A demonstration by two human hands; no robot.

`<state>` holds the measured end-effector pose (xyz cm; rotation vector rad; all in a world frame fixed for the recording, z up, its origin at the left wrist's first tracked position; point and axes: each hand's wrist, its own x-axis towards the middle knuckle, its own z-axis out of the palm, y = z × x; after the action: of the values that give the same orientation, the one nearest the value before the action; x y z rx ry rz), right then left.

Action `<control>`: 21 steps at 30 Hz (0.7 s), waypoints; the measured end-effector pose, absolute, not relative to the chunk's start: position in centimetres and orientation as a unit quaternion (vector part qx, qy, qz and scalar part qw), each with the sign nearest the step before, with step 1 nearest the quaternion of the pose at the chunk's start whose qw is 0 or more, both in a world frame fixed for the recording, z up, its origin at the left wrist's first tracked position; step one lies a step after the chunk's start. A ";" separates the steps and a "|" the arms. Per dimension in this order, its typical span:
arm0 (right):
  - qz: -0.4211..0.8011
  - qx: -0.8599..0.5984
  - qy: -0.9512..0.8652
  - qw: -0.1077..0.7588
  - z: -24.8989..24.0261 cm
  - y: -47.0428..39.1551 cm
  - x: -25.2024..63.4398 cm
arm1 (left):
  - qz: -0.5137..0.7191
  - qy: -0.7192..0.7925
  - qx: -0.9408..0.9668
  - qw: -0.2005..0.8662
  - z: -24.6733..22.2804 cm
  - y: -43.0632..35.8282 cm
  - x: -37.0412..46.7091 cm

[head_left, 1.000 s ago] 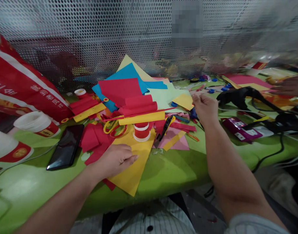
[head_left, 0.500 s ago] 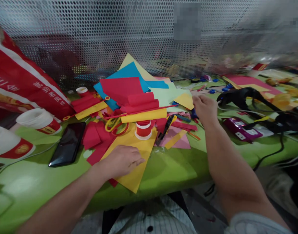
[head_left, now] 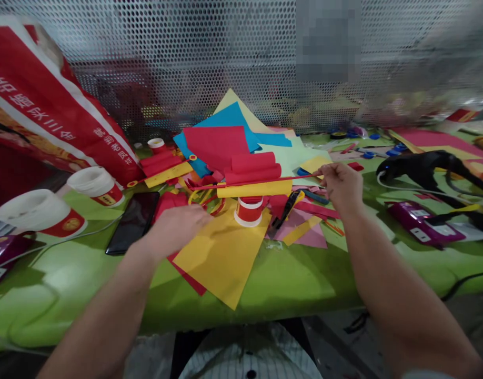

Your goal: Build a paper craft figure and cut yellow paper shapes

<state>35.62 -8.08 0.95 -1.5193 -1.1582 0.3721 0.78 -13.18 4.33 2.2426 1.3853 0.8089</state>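
Note:
A thin red strip (head_left: 300,179) runs across the paper pile, its right end pinched in the fingertips of my right hand (head_left: 342,187). My left hand (head_left: 182,226) is smeared by motion, over the left side of a yellow paper sheet (head_left: 225,258); its fingers do not show clearly. Just beyond it lie scissors with yellow and red handles (head_left: 218,207). A red-and-white paper cup (head_left: 248,211) stands on the yellow sheet. Behind the cup are a yellow paper roll (head_left: 261,188) and red paper rolls (head_left: 253,167). A black utility knife (head_left: 284,210) rests right of the cup.
A black phone (head_left: 133,223), paper cups (head_left: 40,210) and a large red packet (head_left: 56,105) are at the left. Blue paper (head_left: 225,118) lies near the perforated metal panel (head_left: 241,47). A purple box (head_left: 423,223) and a black corded tool (head_left: 419,163) occupy the right.
My right hand has taken hold of the red strip's end, which now reaches further right. My left hand has moved left and back off the yellow sheet's middle. The view has shifted left.

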 end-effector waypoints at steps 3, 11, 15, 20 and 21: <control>0.165 -0.638 -0.466 0.590 1.1 -8.2 35.3 | 0.114 0.642 0.755 0.066 5.4 -11.7 -1.8; 0.166 -0.649 -0.402 0.624 1.1 -8.2 35.2 | 0.072 0.758 0.646 -0.046 5.7 -9.6 -3.6; 0.184 -0.613 -0.411 0.650 0.8 -7.8 35.0 | 0.096 0.744 0.661 -0.026 4.8 -9.1 -4.0; 0.199 -0.646 -0.419 0.607 0.8 -8.0 34.7 | 0.088 0.709 0.700 -0.010 3.5 -9.2 -3.3; 0.205 -0.655 -0.420 0.594 0.8 -8.0 34.7 | 0.083 0.706 0.704 -0.007 3.3 -9.3 -3.0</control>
<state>34.74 -8.01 0.75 -1.5209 -0.9763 0.4756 -3.03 -9.32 3.26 2.2212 2.2270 0.2615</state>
